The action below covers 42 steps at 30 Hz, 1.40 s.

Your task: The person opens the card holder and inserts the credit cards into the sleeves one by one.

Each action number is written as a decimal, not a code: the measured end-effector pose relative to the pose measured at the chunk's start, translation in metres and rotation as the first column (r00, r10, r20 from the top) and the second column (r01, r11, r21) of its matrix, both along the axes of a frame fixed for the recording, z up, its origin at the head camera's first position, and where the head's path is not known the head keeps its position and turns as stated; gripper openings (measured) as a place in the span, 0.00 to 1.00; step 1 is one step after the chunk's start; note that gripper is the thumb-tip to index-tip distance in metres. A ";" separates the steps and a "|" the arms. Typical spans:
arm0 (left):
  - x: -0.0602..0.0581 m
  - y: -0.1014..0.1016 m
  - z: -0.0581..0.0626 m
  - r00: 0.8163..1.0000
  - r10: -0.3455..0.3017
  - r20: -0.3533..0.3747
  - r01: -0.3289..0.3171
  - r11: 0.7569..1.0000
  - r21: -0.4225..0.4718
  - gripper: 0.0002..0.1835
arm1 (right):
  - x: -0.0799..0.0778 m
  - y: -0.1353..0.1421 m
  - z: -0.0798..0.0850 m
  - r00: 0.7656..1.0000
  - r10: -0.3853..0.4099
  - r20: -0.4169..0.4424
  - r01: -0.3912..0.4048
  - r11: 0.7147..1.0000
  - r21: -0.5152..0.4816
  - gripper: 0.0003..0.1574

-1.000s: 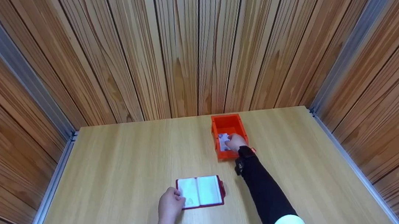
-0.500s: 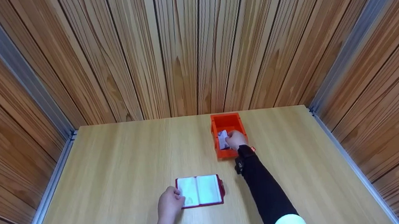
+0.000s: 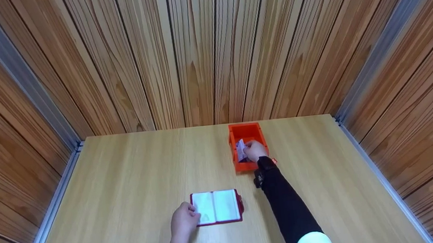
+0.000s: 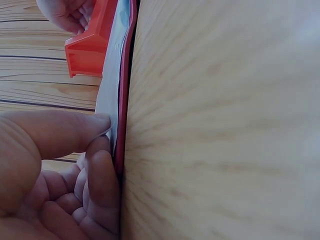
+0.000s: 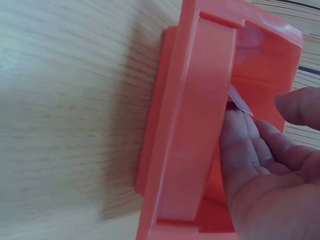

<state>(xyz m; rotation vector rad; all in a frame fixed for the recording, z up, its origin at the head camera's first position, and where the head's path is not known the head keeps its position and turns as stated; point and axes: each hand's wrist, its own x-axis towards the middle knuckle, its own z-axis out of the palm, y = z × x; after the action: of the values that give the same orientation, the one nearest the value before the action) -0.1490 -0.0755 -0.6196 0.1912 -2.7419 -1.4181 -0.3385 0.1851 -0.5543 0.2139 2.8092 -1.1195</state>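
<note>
A small booklet (image 3: 225, 206) with a dark red cover lies open on the table, white pages up. My left hand (image 3: 185, 223) is at its left edge. In the left wrist view, thumb and index finger pinch a thin clear page (image 4: 106, 132) at the booklet's edge. My right hand (image 3: 256, 151) reaches into an orange bin (image 3: 247, 167) farther back. A pale purple printed card (image 3: 241, 151) stands tilted inside the bin. Up close, the right fingers (image 5: 239, 140) touch this card (image 5: 241, 102) from below, while the thumb is held apart from them.
The light wood table (image 3: 134, 178) meets a wood-plank wall (image 3: 194, 59) just behind the bin. Plank walls with metal corner rails (image 3: 32, 88) stand at left and right. A clasp tab (image 3: 241, 204) sticks out at the booklet's right side.
In the bin the card has gone from lying fairly flat to tilted, its visible face narrower. My right fingers have shifted slightly with it. The left hand and booklet look the same.
</note>
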 end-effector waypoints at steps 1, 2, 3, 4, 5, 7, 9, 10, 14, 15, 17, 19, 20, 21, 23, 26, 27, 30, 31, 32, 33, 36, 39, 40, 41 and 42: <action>0.000 0.000 0.000 1.000 0.000 0.001 0.000 1.000 -0.001 0.09 | 0.000 0.000 -0.001 1.000 0.000 0.004 0.000 1.000 -0.005 0.22; 0.000 0.000 0.000 1.000 0.000 0.005 0.000 1.000 0.001 0.09 | -0.001 -0.001 -0.002 1.000 0.000 0.008 0.001 1.000 -0.012 0.22; 0.000 0.000 0.000 1.000 -0.001 0.002 0.001 1.000 0.001 0.09 | -0.001 -0.001 -0.002 1.000 0.003 0.009 -0.002 1.000 -0.015 0.23; -0.001 0.000 0.000 1.000 0.000 0.004 0.000 1.000 0.005 0.09 | -0.001 -0.001 -0.003 1.000 0.003 0.011 -0.003 1.000 -0.019 0.23; -0.001 0.001 0.000 1.000 -0.002 0.002 0.002 1.000 0.004 0.09 | -0.002 -0.002 -0.003 1.000 0.002 0.015 -0.002 1.000 -0.026 0.24; -0.001 0.001 -0.001 1.000 -0.003 -0.004 0.003 1.000 0.000 0.09 | -0.003 -0.002 -0.004 1.000 -0.004 0.019 0.005 0.999 -0.052 0.25; -0.001 0.001 -0.001 1.000 -0.007 -0.017 0.007 1.000 -0.010 0.09 | -0.004 -0.002 -0.004 1.000 -0.006 0.021 0.008 0.997 -0.071 0.26; -0.001 0.001 -0.001 1.000 -0.008 -0.016 0.008 1.000 -0.013 0.09 | -0.005 -0.002 -0.003 1.000 -0.009 0.022 0.010 0.997 -0.077 0.26; -0.001 0.001 -0.001 1.000 -0.009 -0.016 0.008 1.000 -0.023 0.09 | -0.005 -0.003 0.001 1.000 0.004 0.008 -0.004 0.998 -0.059 0.25; -0.001 0.001 -0.001 1.000 -0.005 -0.008 0.005 1.000 -0.019 0.09 | -0.005 -0.003 0.003 1.000 0.011 0.004 -0.011 0.999 -0.044 0.25; -0.002 0.001 -0.001 1.000 -0.004 -0.003 0.004 1.000 -0.014 0.09 | -0.005 -0.003 0.005 1.000 0.021 0.003 -0.021 1.000 -0.023 0.25; -0.002 0.001 -0.001 1.000 -0.006 0.004 0.006 1.000 -0.006 0.09 | -0.005 -0.004 0.006 1.000 0.028 0.008 -0.028 1.000 0.000 0.24; -0.002 0.001 0.000 1.000 -0.006 0.008 0.006 1.000 -0.002 0.09 | -0.005 -0.004 0.006 1.000 0.028 0.013 -0.028 1.000 0.007 0.24; -0.002 0.001 -0.001 1.000 -0.005 0.014 0.005 1.000 0.003 0.09 | -0.005 -0.004 0.006 0.999 0.028 0.019 -0.028 1.000 0.013 0.23; -0.002 0.001 -0.001 1.000 -0.005 0.018 0.005 1.000 0.004 0.09 | -0.006 -0.005 0.005 0.999 0.031 0.016 -0.032 0.999 0.042 0.21; -0.002 0.001 -0.002 1.000 -0.001 0.011 0.001 1.000 0.000 0.09 | -0.008 -0.006 0.003 1.000 0.028 0.011 -0.029 0.997 0.074 0.16; -0.002 0.001 -0.002 1.000 -0.001 0.005 0.001 1.000 -0.001 0.09 | -0.008 -0.007 0.003 1.000 0.029 0.004 -0.030 0.996 0.088 0.15; -0.002 0.000 -0.003 1.000 -0.003 -0.012 0.002 1.000 -0.005 0.09 | -0.010 -0.008 0.001 1.000 0.025 -0.008 -0.024 0.994 0.106 0.13; -0.002 0.000 -0.003 1.000 -0.003 -0.013 0.003 1.000 -0.005 0.09 | -0.011 -0.008 0.000 1.000 0.022 -0.011 -0.021 0.994 0.111 0.13; -0.002 0.000 -0.003 1.000 -0.005 -0.016 0.005 1.000 -0.006 0.09 | -0.011 -0.009 0.000 1.000 0.020 -0.012 -0.019 0.994 0.109 0.13; -0.001 -0.001 -0.003 1.000 -0.006 -0.019 0.006 1.000 -0.007 0.09 | -0.011 -0.009 -0.001 1.000 0.020 -0.015 -0.019 0.994 0.108 0.13; -0.001 -0.001 -0.003 0.999 -0.013 -0.034 0.013 1.000 -0.005 0.09 | -0.011 -0.009 -0.004 0.999 0.031 -0.028 -0.027 0.991 0.132 0.11; 0.000 -0.002 -0.003 0.999 -0.019 -0.049 0.019 1.000 -0.004 0.10 | -0.011 -0.009 -0.005 0.998 0.039 -0.046 -0.030 0.983 0.179 0.09; 0.000 -0.002 -0.003 0.998 -0.021 -0.052 0.021 1.000 -0.004 0.10 | -0.011 -0.009 -0.005 0.998 0.039 -0.045 -0.030 0.981 0.193 0.08; 0.000 -0.002 -0.002 0.998 -0.024 -0.056 0.023 1.000 -0.006 0.09 | -0.011 -0.009 -0.005 0.999 0.034 -0.039 -0.026 0.980 0.196 0.07; 0.000 -0.002 -0.002 0.999 -0.023 -0.048 0.022 1.000 -0.005 0.09 | -0.011 -0.009 -0.004 0.999 0.030 -0.037 -0.022 0.981 0.195 0.07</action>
<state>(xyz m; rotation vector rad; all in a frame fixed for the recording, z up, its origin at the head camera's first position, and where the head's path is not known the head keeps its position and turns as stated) -0.1491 -0.0778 -0.6217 0.1249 -2.7175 -1.4022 -0.3492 0.1761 -0.5585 0.1724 2.9470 -0.8525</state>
